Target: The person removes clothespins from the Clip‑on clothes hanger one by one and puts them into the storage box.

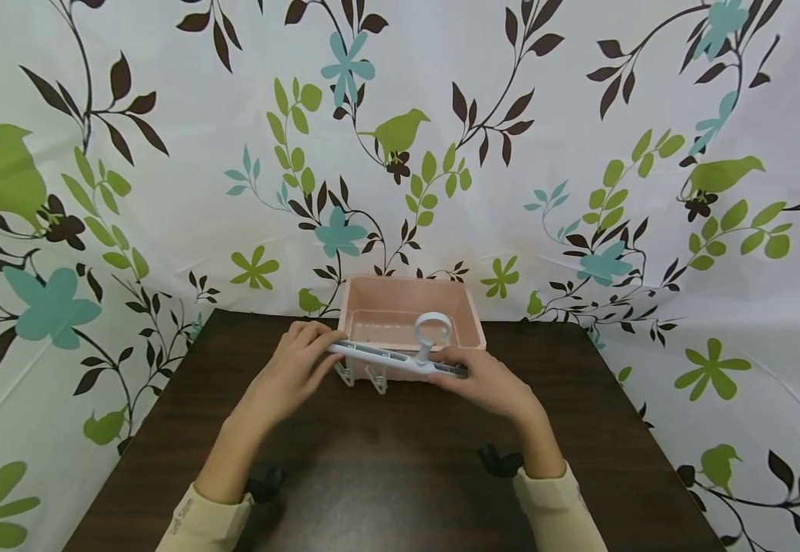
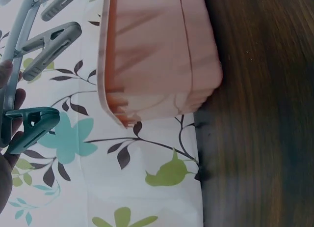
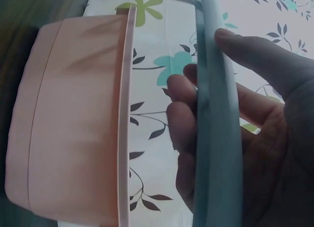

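A pale clip hanger (image 1: pixel 381 354) with a round ring (image 1: pixel 433 328) on its bar is held crosswise in front of a pink plastic bin (image 1: pixel 410 295). My left hand (image 1: pixel 288 372) grips its left end, and my right hand (image 1: pixel 490 383) holds the other end between thumb and fingers. White clips (image 1: pixel 376 379) dangle below the bar near the left hand. In the left wrist view a teal clip (image 2: pixel 35 127) and grey clips (image 2: pixel 53 46) hang from the bar. The right wrist view shows the right thumb and fingers (image 3: pixel 180 121) on opposite sides of the bar (image 3: pixel 218 119).
The bin stands at the back of a dark wooden table (image 1: pixel 386 468). Behind it and at both sides hangs a white cloth (image 1: pixel 441 215) printed with leaves, birds and flowers. Small black objects (image 1: pixel 500 461) sit under the wrists.
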Demonstrator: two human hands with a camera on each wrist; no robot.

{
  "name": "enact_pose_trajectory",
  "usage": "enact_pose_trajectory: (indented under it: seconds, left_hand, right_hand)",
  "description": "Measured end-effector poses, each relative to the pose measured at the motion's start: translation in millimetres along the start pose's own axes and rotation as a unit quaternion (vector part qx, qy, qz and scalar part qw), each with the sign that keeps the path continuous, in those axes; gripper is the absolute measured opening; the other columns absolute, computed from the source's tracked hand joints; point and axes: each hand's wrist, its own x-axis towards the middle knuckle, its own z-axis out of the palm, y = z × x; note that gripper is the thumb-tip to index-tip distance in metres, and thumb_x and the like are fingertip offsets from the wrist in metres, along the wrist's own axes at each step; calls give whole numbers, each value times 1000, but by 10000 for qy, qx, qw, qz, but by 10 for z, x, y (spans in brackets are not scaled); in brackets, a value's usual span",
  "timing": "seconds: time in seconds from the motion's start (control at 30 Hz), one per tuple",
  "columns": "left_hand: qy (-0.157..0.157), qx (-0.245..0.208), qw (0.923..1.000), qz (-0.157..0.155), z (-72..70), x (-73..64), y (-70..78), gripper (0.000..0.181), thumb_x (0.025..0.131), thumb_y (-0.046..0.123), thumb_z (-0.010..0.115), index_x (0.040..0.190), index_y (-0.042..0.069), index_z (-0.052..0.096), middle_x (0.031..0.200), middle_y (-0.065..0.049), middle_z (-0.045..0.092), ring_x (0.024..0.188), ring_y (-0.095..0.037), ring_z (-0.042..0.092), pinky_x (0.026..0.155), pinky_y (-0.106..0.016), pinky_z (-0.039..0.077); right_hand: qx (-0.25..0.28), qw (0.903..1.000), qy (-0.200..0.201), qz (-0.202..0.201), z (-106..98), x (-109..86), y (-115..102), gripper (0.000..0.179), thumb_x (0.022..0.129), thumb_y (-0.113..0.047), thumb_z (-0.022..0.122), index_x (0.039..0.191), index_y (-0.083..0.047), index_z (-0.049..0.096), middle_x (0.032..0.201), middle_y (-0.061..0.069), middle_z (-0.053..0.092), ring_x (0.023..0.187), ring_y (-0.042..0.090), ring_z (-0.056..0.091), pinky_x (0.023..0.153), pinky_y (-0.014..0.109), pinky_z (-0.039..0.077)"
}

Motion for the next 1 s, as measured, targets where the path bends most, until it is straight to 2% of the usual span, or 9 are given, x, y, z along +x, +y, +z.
enact_pose_trajectory:
  seconds: [0.2,0.33,0.47,0.63,0.8,0.87,1.0]
  left_hand:
    - [163,-2,9996,220,17,49,61,35,93,10,84,127,8,74,114,-11,67,109,-36,57,93,-53,47]
    - [223,-100,9996,127,15,61,67,39,93,12,85,130,11,74,123,-12,66,117,-37,55,98,-55,46]
    - [379,-254,9989,-50,18,43,46,56,90,12,88,141,12,66,141,-18,56,128,-40,49,103,-60,43]
    - [514,-591,9962,-383,28,29,-24,74,92,8,87,156,7,50,149,-21,49,133,-38,46,104,-57,46]
    - [603,-1126,9889,-761,6,24,-86,76,95,5,82,161,3,42,149,-21,53,136,-39,46,110,-57,43]
    - [541,-1260,9856,-988,-7,9,-97,77,97,7,80,163,4,40,145,-19,57,134,-37,50,111,-57,43]
    - [155,-1713,9730,-1540,-3,-38,-118,71,104,15,74,165,10,38,126,-11,65,110,-26,61,92,-46,54]
  right_hand:
    - [173,9998,-2,22,51,41,-60,24,102,-54,71,106,-30,72,97,-10,70,80,13,60,74,33,50]
    - [192,9997,127,48,57,53,-73,27,101,-54,72,99,-28,71,90,-8,67,76,14,57,70,32,49]
    - [211,9996,186,10,59,41,-50,26,102,-54,71,99,-29,72,90,-9,67,79,15,58,73,33,49]
    - [214,9994,270,35,44,24,-19,25,102,-54,72,101,-29,75,87,-9,64,76,13,54,70,31,47]
    - [218,9986,485,70,-2,4,-16,23,101,-52,74,103,-29,76,90,-9,66,80,14,56,73,32,49]
    - [250,9982,536,73,-18,-3,-18,23,100,-51,74,103,-29,77,90,-9,66,81,15,56,73,32,49]
    - [403,9976,562,88,-26,-19,-7,22,100,-48,76,103,-27,77,90,-6,65,81,17,56,72,32,49]
